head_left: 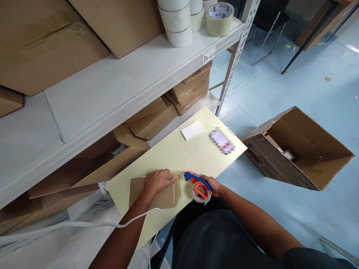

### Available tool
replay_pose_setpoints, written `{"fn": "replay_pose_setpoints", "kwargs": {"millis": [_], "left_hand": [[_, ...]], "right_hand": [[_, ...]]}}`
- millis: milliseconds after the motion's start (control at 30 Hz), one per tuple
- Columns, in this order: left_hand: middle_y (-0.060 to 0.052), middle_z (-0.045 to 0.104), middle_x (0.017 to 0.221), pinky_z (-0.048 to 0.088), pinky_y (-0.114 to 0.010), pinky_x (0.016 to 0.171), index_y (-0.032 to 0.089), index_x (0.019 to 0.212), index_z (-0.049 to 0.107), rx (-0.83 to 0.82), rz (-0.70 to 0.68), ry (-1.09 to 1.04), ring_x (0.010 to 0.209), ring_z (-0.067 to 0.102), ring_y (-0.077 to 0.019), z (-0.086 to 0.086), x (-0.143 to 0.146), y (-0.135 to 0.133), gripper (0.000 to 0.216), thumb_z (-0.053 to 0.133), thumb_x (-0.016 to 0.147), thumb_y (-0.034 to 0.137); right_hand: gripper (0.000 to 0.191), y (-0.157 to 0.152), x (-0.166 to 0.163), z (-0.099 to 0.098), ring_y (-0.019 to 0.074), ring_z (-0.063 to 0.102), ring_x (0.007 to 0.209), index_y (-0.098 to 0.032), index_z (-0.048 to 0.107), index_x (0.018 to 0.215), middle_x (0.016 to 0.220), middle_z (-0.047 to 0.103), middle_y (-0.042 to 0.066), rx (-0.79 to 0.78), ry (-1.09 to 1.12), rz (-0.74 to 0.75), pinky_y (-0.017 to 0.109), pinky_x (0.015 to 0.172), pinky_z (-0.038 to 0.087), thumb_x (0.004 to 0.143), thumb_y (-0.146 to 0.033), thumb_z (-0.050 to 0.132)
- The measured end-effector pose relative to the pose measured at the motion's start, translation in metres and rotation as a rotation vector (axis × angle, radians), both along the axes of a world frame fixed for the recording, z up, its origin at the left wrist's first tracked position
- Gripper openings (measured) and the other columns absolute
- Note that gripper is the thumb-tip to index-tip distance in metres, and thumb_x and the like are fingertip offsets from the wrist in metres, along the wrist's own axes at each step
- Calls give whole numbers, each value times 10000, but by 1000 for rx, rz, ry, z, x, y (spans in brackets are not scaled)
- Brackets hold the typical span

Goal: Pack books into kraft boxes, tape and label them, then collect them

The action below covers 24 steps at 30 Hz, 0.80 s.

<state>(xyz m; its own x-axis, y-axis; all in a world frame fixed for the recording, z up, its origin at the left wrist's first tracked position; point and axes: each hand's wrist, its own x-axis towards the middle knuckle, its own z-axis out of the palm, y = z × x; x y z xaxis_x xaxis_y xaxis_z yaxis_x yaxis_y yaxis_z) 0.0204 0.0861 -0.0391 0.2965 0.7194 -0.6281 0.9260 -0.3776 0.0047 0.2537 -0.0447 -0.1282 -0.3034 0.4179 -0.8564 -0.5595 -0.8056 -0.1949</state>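
A small brown cardboard box (165, 198) lies on a pale yellow board (174, 149) in front of me. My left hand (157, 181) rests flat on the box's top, fingers spread toward its right edge. My right hand (214, 185) grips a tape dispenser (198, 186) with a blue and orange frame and a clear tape roll. The dispenser's blue nose sits just right of the box's upper right corner. Farther along the board lie a white card (192, 130) and a small blurred item (222, 140).
A white metal shelf (117, 86) runs along the left, with cardboard boxes, white rolls (176, 22) and a tape roll (220, 18) on top. Flattened boxes fill the lower shelf. An open cardboard box (297, 149) lies on the blue floor at right. A white cable (84, 224) crosses my left arm.
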Motion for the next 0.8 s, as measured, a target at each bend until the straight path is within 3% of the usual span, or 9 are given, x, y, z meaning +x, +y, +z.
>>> {"fn": "replay_pose_setpoints", "kwargs": {"millis": [267,500,633,733,800], "left_hand": [[-148,789,994,462,-405,797,255,1145,746,73,121,42,921,718,-322,-6,-1,-8,602,414,913,699],[-137,795,992,483,-389,774,283,1127,766,137,371,139,950,728,-334,-12,-10,-2,638,342,923,713],[-135,794,989,510,-421,790,255,1122,765,210,420,89,939,730,-349,-18,-16,-5,603,376,936,677],[-153,737,1239,509,-431,934,197,1291,681,367,319,-102,1117,687,-329,-20,-17,-15,512,401,983,494],[-174,637,1408,439,-445,1087,159,1399,595,454,114,-264,1300,583,-325,-21,-19,-26,525,455,971,430]], "right_hand": [[388,-7,-23,9,200,740,849,-132,718,1018,918,784,84,20,18,-46,319,883,580,1042,-431,472],[340,-30,-12,7,203,719,743,-127,733,922,773,759,68,13,32,-12,341,831,582,1006,-394,540],[334,-38,-10,5,203,708,704,-142,735,948,758,749,67,-13,58,-10,339,788,579,1008,-396,527],[298,-33,-13,2,191,693,665,-132,729,927,766,747,75,-38,29,17,319,733,571,991,-364,555],[273,-29,-13,0,182,681,643,-132,725,916,765,746,75,-50,35,35,305,705,565,983,-344,566]]}}
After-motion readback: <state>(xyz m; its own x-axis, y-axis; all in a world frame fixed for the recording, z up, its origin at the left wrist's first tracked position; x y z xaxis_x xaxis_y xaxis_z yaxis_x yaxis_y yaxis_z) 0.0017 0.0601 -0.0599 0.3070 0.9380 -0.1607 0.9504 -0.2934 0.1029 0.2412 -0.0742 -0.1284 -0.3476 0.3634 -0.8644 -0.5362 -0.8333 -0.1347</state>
